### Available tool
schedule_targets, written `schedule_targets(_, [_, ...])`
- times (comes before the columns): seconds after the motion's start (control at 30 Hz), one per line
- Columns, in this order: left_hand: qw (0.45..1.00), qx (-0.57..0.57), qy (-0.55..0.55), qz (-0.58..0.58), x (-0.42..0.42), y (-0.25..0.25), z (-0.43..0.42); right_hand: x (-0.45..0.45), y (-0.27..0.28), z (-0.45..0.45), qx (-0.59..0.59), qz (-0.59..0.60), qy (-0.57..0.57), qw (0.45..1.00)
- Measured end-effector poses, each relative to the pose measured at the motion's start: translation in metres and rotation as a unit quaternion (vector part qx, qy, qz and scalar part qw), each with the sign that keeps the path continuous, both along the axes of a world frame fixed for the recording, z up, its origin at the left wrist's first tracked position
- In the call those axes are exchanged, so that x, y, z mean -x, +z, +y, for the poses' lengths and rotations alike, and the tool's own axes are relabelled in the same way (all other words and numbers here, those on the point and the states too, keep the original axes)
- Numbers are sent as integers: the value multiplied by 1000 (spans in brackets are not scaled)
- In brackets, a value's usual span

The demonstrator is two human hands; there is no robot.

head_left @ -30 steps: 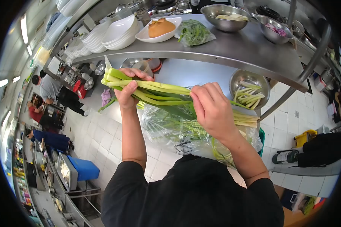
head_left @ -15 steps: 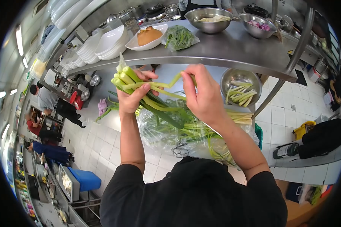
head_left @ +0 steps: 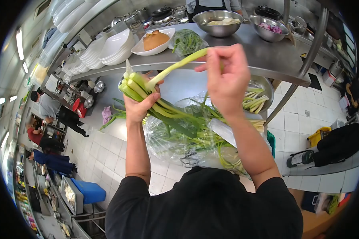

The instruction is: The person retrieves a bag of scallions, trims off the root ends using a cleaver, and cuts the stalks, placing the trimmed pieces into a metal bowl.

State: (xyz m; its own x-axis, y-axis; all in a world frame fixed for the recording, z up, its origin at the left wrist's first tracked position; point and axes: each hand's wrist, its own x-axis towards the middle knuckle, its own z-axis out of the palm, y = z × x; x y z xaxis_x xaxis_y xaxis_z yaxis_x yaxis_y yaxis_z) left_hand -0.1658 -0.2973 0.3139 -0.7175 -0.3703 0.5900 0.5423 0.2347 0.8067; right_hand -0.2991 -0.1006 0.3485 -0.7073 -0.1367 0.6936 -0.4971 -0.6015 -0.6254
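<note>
My left hand point(head_left: 139, 104) is closed around a bunch of green onions point(head_left: 133, 84), pale ends up, dark leaves trailing down to the right. My right hand point(head_left: 227, 75) is raised to the right of it, fingers pinched on the tip of a long green onion strip point(head_left: 179, 65). That strip is stretched out from the bunch and runs up to the right. A flat, pale, blade-like piece point(head_left: 222, 130) shows beside my right wrist; whether my hand holds it is hidden. Beneath lie more green onions point(head_left: 195, 139) in a clear plastic bag point(head_left: 157, 133).
A steel bowl point(head_left: 269, 89) of cut stalks stands right of my hand. Above is a metal shelf point(head_left: 251, 55) with white dishes point(head_left: 117, 46), bagged greens point(head_left: 187, 42) and two steel bowls point(head_left: 217, 28). A person in an apron point(head_left: 211, 5) stands behind it.
My right hand has moved up and to the right, drawing the strip taut away from the bunch. The pale flat piece by my wrist now shows its broad side. My left hand keeps its grip.
</note>
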Motion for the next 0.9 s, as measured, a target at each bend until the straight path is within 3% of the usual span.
schedule_targets(0.13, [999, -14, 21, -27, -7, -6, -19, 20, 7, 58, 8, 30, -83, 996])
schedule_targets(0.2, [989, 2, 144, -26, -14, -2, -19, 24, 3, 101, 0, 32, -120, 992])
schedule_targets(0.23, [965, 7, 260, -37, -22, -13, -42, 25, -3, 130, -11, 35, -145, 989])
schedule_targets(0.27, [966, -42, 253, -24, -29, -12, -54, 29, -16, 161, -24, 40, -147, 988])
schedule_targets(0.3, [963, -195, 156, -101, -49, -13, -118, 32, -46, 225, -68, 7, -197, 978])
schedule_targets(0.33, [976, -95, 192, -31, -62, 1, -124, 31, -61, 258, -85, -18, -242, 966])
schedule_targets(0.43, [957, -42, 287, 19, -109, 41, -162, 18, -108, 334, -143, -101, -360, 917])
schedule_targets(0.5, [975, -5, 223, 15, -158, 65, -229, 13, -154, 372, -185, -159, -415, 877])
schedule_targets(0.57, [935, -6, 354, 14, -182, 92, -262, 25, -206, 393, -210, -273, -441, 829])
schedule_targets(0.63, [919, 167, 357, -17, -193, 113, -266, 54, -287, 413, -262, -286, -485, 784])
schedule_targets(0.7, [902, 215, 370, -53, -200, 129, -290, 75, -352, 414, -296, -326, -493, 750])
schedule_targets(0.77, [834, 356, 385, -170, -199, 134, -293, 92, -429, 415, -291, -394, -469, 735])
schedule_targets(0.8, [796, 401, 375, -254, -202, 139, -314, 92, -475, 417, -380, -364, -500, 688])
schedule_targets(0.83, [795, 379, 363, -304, -195, 132, -312, 91, -514, 421, -465, -329, -525, 632])
schedule_targets(0.87, [793, 385, 344, -322, -191, 121, -321, 84, -541, 424, -470, -328, -524, 630])
schedule_targets(0.9, [793, 390, 325, -339, -186, 107, -332, 76, -561, 427, -392, -400, -530, 637])
